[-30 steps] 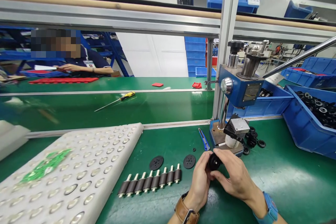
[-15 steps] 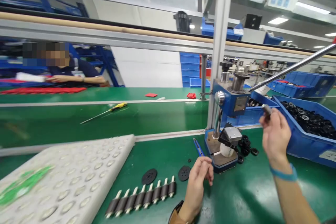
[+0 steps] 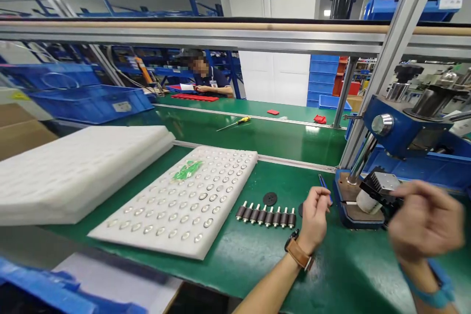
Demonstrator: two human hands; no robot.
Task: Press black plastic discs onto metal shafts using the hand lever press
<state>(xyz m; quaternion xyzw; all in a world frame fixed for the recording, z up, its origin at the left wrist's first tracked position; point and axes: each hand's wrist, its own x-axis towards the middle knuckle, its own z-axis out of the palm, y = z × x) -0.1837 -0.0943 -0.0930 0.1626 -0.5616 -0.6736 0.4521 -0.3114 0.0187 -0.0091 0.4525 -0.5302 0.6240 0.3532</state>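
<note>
My left hand [image 3: 315,213], with a watch on a brown strap [image 3: 300,253], is held over the green bench with its fingers curled together. Whatever they may hold is hidden. Just beyond its fingertips lies a blue pen-like tool [image 3: 323,181]. My right hand [image 3: 427,221], wearing a blue wristband, is smeared by motion in front of the blue hand press [image 3: 405,125]; its fingers cannot be made out. On the press base rests a white round holder [image 3: 368,203] with a black part and a silver block [image 3: 387,181] on top. Left of my left hand stand several dark rollers with white shafts [image 3: 270,217] in a row.
A white foam tray [image 3: 176,208] with round pockets carries green strips [image 3: 187,170]. Thicker foam [image 3: 84,167] lies farther left. A black disc [image 3: 270,198] sits behind the rollers. Beyond are a yellow screwdriver [image 3: 241,120], blue bins [image 3: 110,103] and a seated person [image 3: 213,81].
The view has swung left, bringing more foam and bins in. My right hand, which held a small metal cylinder near the bins, has come down beside the press. My left hand remains curled.
</note>
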